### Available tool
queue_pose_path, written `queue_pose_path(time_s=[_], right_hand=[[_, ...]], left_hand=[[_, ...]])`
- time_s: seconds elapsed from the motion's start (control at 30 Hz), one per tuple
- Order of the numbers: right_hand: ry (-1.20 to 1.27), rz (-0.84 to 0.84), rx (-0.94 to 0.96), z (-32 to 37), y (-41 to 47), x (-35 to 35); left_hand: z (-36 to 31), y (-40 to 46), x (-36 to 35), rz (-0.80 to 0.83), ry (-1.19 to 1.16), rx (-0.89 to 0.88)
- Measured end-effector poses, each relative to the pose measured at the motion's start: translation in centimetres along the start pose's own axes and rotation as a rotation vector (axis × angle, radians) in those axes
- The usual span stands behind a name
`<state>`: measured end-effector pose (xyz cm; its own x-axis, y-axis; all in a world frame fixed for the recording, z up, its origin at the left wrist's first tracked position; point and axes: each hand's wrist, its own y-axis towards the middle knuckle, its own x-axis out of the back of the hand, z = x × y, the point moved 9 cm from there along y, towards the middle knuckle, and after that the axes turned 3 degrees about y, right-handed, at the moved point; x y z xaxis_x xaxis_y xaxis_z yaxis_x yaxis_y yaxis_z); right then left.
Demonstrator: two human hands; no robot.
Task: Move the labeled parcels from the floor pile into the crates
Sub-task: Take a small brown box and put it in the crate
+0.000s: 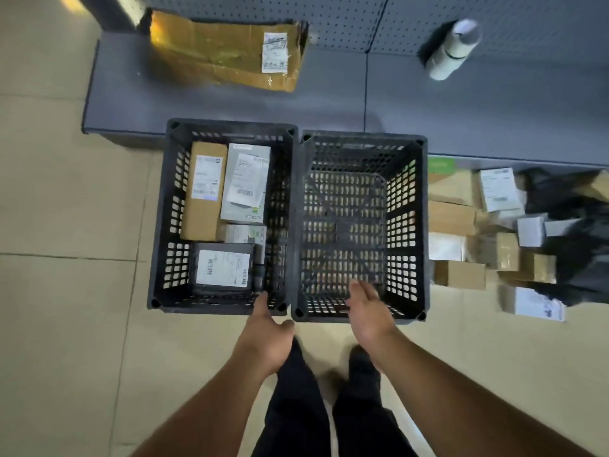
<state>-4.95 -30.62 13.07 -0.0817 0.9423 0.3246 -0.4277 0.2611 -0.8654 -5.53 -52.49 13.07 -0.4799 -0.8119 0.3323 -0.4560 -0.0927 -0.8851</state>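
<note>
Head view, looking down: grey shelf base [461, 120] runs across the top, tan tiled floor [66, 225] below it. On the shelf a flattened brown carton [224, 51] with a white label, and a white-and-dark bottle [453, 49] lying tilted further right. Two black slotted crates stand side by side, touching, against the shelf edge. Left crate [164, 225] holds four labeled parcels: a tall brown box [204, 192], a grey box [245, 183], a small grey box [242, 233], and a dark box [224, 268] nearest the person. Right crate [408, 225] shows only its mesh bottom. Floor pile of parcels [487, 232] lies right of the right crate, mixed brown and white boxes, blurred. Left hand [263, 338] over the left crate's near rim, fingers relaxed, holding nothing. Right hand [369, 311] over the right crate's near edge, fingers straight, holding nothing.
</note>
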Motion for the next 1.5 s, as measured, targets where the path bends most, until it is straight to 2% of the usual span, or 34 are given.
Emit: queue_pose_path(time_s=[0.17,0.33,0.53,0.77,1.0,1.13,1.27,1.5], right_hand=[[0.164,-0.105,-0.100,-3.8,0.3,7.7],[0.333,-0.174,-0.060,-8.1,0.9,15.3],[0.398,-0.092,-0.131,-15.5,2.5,24.3],[0.474,-0.147,-0.117,-21.5,3.5,36.6],[0.437,-0.064,-0.093,-21.0,6.5,41.7],[0.522,-0.079,-0.150,-20.1,8.4,42.9],[0.502,-0.095,-0.195,-18.2,10.7,43.8],[0.490,-0.100,-0.255,-13.3,15.7,45.3]], left_hand=[[-5.8,-0.8,-5.4,0.009,0.052,-0.098],[-10.6,-2.1,-14.1,0.033,0.089,-0.118],[-14.5,-5.1,-25.1,0.007,0.173,-0.146],[-18.9,-6.9,-35.8,0.031,0.287,-0.171],[-24.1,-6.2,-39.2,-0.016,0.354,-0.223],[-25.8,-3.9,-39.5,-0.036,0.363,-0.204],[-26.8,-1.3,-39.2,-0.046,0.377,-0.170],[-30.8,3.2,-39.0,0.028,0.383,-0.101]])
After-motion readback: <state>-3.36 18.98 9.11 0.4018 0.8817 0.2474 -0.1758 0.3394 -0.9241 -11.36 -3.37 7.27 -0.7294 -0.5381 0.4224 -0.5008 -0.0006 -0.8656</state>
